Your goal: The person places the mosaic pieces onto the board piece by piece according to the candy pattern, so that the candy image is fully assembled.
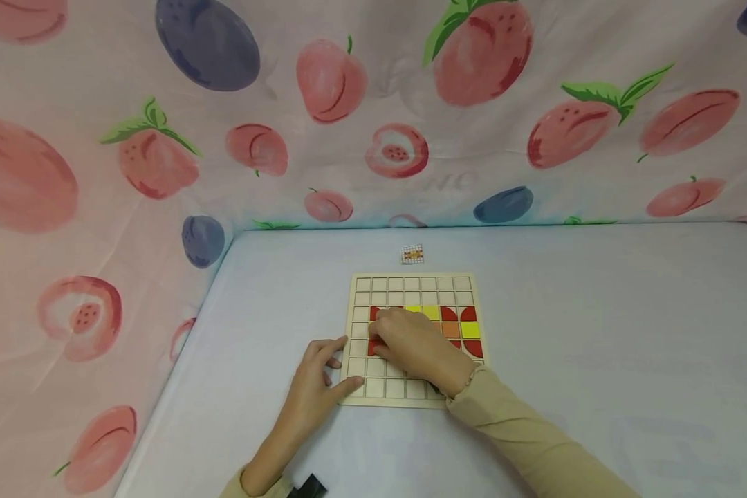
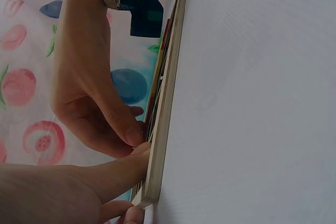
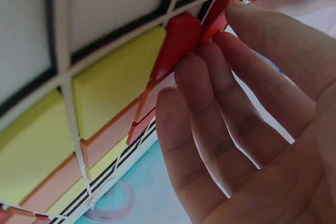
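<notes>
A light wooden grid board (image 1: 375,387) lies on the table with coloured tiles in its middle rows. My right hand (image 1: 411,342) reaches over the left part of the pattern. In the right wrist view, its thumb and index finger pinch a red tile (image 3: 220,14) with a curved edge, beside another red tile (image 3: 178,38) in the grid. The other fingers extend below a yellow tile (image 3: 118,80). My left hand (image 1: 314,391) rests at the board's lower left, thumb on its surface and index fingertip at the left edge. My right hand covers some tiles in the head view.
A small pattern card (image 1: 412,254) lies just beyond the board's far edge. The white table (image 1: 597,332) meets a fruit-printed cloth (image 1: 361,180) at the back and left. A black wrist device (image 1: 308,487) shows beside the left sleeve.
</notes>
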Demonstrator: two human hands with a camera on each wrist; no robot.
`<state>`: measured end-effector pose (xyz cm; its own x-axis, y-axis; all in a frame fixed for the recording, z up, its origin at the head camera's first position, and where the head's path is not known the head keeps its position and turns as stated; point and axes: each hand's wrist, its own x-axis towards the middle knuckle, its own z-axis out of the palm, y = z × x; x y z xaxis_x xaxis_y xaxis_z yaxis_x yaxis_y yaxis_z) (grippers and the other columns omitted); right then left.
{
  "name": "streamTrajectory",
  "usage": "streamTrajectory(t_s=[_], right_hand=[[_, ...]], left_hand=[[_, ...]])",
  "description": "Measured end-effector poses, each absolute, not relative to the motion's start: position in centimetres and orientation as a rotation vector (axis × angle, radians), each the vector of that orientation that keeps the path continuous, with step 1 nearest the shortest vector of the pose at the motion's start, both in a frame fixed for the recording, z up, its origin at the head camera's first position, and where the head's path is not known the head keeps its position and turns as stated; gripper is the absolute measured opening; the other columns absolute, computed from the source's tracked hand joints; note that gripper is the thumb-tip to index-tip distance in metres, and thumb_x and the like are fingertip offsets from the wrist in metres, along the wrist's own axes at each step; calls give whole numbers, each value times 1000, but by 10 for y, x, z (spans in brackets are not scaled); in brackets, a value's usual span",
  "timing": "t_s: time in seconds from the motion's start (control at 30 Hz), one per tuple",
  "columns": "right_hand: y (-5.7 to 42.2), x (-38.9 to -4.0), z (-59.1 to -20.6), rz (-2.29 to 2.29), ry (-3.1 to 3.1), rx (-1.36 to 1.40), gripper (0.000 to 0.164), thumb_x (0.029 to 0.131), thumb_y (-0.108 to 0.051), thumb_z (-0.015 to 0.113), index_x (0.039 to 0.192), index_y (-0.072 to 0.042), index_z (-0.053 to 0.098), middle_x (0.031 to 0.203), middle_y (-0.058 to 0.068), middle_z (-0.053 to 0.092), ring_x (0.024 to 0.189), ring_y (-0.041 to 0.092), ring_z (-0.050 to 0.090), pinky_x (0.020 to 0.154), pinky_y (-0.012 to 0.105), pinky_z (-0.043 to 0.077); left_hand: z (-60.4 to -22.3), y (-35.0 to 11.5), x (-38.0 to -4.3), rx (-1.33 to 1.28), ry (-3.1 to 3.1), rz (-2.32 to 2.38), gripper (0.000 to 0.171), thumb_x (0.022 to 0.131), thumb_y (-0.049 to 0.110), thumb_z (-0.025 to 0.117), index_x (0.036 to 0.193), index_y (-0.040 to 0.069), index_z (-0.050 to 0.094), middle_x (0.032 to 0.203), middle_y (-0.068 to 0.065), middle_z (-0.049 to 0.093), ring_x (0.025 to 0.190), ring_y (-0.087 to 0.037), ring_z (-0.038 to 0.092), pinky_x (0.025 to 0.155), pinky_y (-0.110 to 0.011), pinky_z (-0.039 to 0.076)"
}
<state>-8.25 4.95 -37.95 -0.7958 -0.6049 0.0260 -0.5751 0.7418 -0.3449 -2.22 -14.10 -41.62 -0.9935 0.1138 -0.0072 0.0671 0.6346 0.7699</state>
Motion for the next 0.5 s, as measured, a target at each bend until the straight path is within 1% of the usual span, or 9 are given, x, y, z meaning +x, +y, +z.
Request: streamTrajectory(t_s=[0.3,0.5], right_hand=[[49,-84,-382,-532,2853,-984,8,87,-18,78,87,-12,73,79,-3,61,71,12,52,65,27,48],[49,-85,-379,-528,2829,-1001,10,88,-19,77,94,-11,73,85,-1,63,76,14,54,69,29,51]], left_hand=[[-415,-143,-25,161,2775,1300,64,80,17,84,136,3,58,123,-10,55,81,-14,48,66,-21,43],[-411,-145,-27,165,2763,1252,61,83,16,81,138,5,57,120,-8,56,79,-13,50,67,-21,46]])
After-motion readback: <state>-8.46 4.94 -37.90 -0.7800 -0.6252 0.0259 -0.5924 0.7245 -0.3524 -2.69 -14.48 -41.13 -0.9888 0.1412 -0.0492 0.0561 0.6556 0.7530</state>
